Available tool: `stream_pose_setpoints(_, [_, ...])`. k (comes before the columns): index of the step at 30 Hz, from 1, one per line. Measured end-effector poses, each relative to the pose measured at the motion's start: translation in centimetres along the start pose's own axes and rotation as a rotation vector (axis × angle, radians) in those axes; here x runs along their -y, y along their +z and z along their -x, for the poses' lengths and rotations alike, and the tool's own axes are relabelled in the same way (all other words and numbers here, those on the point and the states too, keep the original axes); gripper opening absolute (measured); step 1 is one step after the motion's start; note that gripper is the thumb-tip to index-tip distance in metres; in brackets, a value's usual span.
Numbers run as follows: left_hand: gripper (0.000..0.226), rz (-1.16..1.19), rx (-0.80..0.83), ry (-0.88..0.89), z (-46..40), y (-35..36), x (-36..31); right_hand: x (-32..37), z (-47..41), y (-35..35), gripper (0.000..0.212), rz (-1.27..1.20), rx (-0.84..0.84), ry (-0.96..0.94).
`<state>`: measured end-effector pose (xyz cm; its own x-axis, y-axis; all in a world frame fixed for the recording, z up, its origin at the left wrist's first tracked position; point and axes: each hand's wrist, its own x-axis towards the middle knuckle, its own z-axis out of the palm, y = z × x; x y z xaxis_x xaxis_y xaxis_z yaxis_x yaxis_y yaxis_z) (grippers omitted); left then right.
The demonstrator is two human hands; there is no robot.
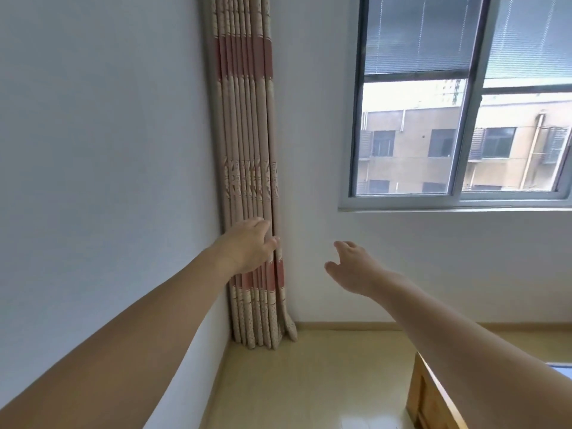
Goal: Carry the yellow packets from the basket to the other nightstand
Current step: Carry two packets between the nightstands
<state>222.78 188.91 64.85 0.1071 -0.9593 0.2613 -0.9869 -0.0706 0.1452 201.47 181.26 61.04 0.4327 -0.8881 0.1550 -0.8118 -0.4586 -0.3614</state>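
- No yellow packets, basket or nightstand can be seen in this view, so where they are cannot be told.
- The left hand is in the middle of the frame, at the end of a bare arm that comes up from the lower left corner. Its fingers are loose and a little spread. It holds nothing.
- The right hand is just right of the middle, on a bare arm that comes up from the lower right corner. Its fingers are loose and apart, and it holds nothing.
- The two hands are near each other but do not touch.
- Behind the left hand hangs a folded curtain, beige with red bands, in the corner of the room. It reaches down to the floor.
- White wall fills the left side of the frame.
- A window is in the upper right, with a tan building outside.
- A wooden piece of furniture shows at the lower right, partly hidden by the right arm.
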Motion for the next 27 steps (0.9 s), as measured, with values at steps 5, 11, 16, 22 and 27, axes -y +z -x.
stream_pose_setpoints(5, [0.063, 0.006, -0.067, 0.107, -14.4, 1.2, -0.6, -5.0, -11.0, -2.4, 0.051, -0.014, -0.083, 0.080])
stream_pose_setpoints(11, [0.061, -0.036, 0.018, 0.207, -28.3, 7.4, 0.5, -9.4, -23.4, 0.2, 0.059, 0.016, -0.037, 0.116])
stream_pose_setpoints(16, [0.061, -0.038, 0.031, 0.274, -41.8, 12.6, 3.0, -13.5, -34.8, 1.9, 0.058, 0.042, -0.063, 0.180])
stream_pose_setpoints(22, [0.064, 0.005, 0.007, 0.349, -60.6, 14.9, 4.1, -18.7, -47.7, -0.6, 0.055, 0.014, -0.138, 0.311])
stream_pose_setpoints(27, [0.059, 0.116, 0.045, 0.448, -71.7, 18.2, -0.8, -25.3, -55.4, -2.2, 0.054, 0.021, -0.182, 0.416])
